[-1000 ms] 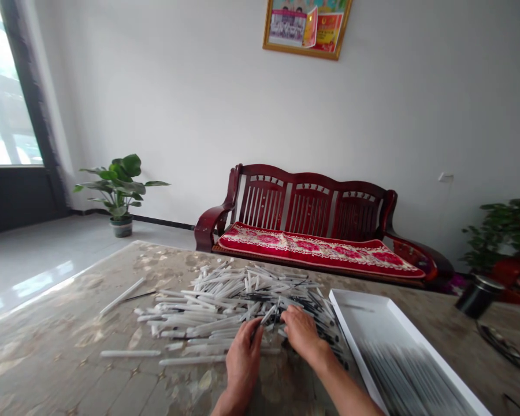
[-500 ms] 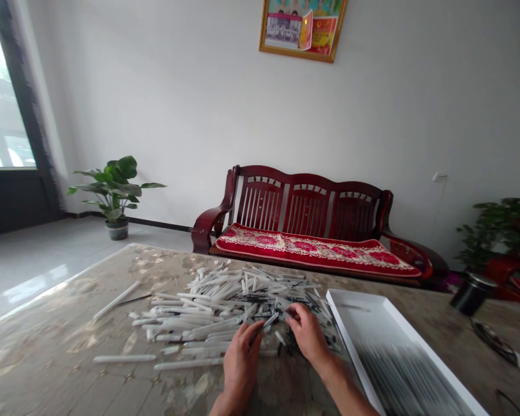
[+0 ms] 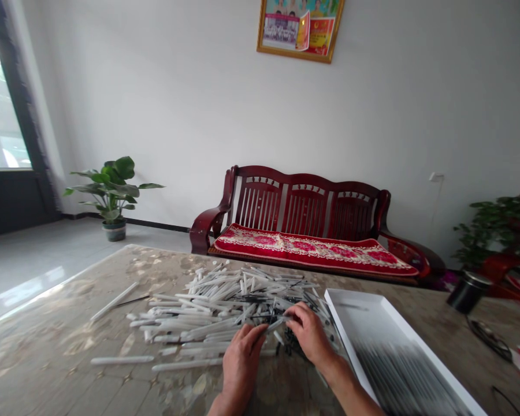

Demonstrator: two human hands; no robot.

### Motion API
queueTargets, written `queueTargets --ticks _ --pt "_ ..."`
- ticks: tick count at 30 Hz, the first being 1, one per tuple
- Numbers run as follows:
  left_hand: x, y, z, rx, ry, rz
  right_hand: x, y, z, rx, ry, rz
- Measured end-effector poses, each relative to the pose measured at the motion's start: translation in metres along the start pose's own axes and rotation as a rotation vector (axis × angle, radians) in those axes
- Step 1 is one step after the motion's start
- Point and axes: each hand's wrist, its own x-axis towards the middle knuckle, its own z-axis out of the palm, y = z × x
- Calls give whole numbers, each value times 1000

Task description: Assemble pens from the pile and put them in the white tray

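Note:
A heap of white pen barrels and thin black refills (image 3: pixel 225 303) lies on the marbled table (image 3: pixel 60 352). My left hand (image 3: pixel 239 361) is closed round a white pen barrel (image 3: pixel 273 327) that slants up to the right. My right hand (image 3: pixel 311 337) pinches at the tip of that barrel, just over a small clump of black parts (image 3: pixel 291 345). Both hands meet at the near right edge of the heap. What the right fingers hold is too small to name.
A long white tray (image 3: pixel 372 323) holding rows of dark pens stands to the right of my hands. A dark cup (image 3: pixel 467 292) and glasses (image 3: pixel 489 339) lie at the far right. Loose barrels (image 3: pixel 114 301) lie to the left. A red wooden bench (image 3: pixel 307 231) is behind the table.
The hands have shifted slightly, with the barrel's tip now between the right fingers. The view has drifted a little to the right.

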Motion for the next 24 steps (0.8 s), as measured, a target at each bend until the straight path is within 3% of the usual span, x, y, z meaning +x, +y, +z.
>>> queueTargets --ticks 11,16,21,24 --pt "-1 -1 2 54 32 154 -4 -6 -7 -86 -127 -112" --pt "-2 1 -1 148 67 250 -3 -1 -7 -34 -192 38" --pt "-1 7 -6 237 67 353 -4 5 -9 226 -328 310" --pt "-2 11 -6 237 42 401 -8 -2 -13 293 -389 365"
